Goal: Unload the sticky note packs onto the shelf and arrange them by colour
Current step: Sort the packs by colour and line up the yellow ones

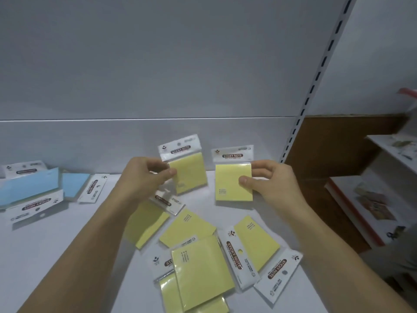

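The left hand (146,177) pinches one yellow pack (188,170) at its left edge, thumb in front. The right hand (270,179) pinches a second yellow pack (232,179) at its right edge. Both are held upright, side by side and apart, over the shelf (56,256) near the back panel (158,64). A loose pile of yellow packs (203,267) lies below, between the forearms. Well apart at the left lie blue packs (33,188).
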`<state>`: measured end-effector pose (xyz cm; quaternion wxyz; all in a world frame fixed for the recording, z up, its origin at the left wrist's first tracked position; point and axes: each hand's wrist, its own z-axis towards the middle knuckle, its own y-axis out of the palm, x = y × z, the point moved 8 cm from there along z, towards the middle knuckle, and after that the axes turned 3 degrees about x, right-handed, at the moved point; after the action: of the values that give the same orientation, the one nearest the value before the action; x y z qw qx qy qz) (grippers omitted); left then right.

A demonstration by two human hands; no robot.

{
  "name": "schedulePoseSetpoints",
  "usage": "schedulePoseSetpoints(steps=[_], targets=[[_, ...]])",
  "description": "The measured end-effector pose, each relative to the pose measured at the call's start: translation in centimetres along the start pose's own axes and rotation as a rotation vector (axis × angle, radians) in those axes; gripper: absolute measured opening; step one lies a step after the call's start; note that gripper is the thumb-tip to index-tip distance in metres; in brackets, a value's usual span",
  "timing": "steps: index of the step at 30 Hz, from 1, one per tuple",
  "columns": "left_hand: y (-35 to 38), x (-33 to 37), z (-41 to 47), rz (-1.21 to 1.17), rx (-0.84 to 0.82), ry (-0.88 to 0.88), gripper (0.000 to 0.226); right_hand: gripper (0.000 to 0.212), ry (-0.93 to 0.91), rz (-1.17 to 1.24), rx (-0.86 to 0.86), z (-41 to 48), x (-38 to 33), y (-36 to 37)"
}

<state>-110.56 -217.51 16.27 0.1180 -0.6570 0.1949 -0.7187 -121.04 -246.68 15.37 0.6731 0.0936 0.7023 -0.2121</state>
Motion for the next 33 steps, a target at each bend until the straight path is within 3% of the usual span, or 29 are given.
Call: schedulePoseSetpoints(steps=[7,10,13,16,25,29,33], targets=[[0.6,-1.0,0.8,0.028,-0.009,0.042,0.016,0.025,0.066,-0.135,-0.027,3.0,0.9,1.7],[1.3,-1.1,1.1,0.175,0.006,0.051,0.017,0.020,0.033,-0.271,-0.036,3.9,1.1,1.7],[1.9,-1.1,1.4,0.325,0.074,0.060,0.023,0.023,-0.028,-0.457,0.001,4.2,0.9,1.8],[2.2,-1.6,1.6,0.415,0.125,0.033,0.027,0.022,-0.021,-0.472,0.012,4.2,1.5,2.1],[2.3,-1.6,1.7,0.489,0.213,0.051,0.022,0.038,-0.165,-0.674,0.138,3.5,0.8,2.3],[2.5,-1.0,1.2,0.463,0.046,0.216,0.021,0.027,-0.254,-0.558,0.010,2.7,0.8,2.2],[3.2,-0.9,0.1,0.512,-0.137,0.324,0.032,0.034,-0.282,-0.529,-0.215,1.9,1.2,2.7]])
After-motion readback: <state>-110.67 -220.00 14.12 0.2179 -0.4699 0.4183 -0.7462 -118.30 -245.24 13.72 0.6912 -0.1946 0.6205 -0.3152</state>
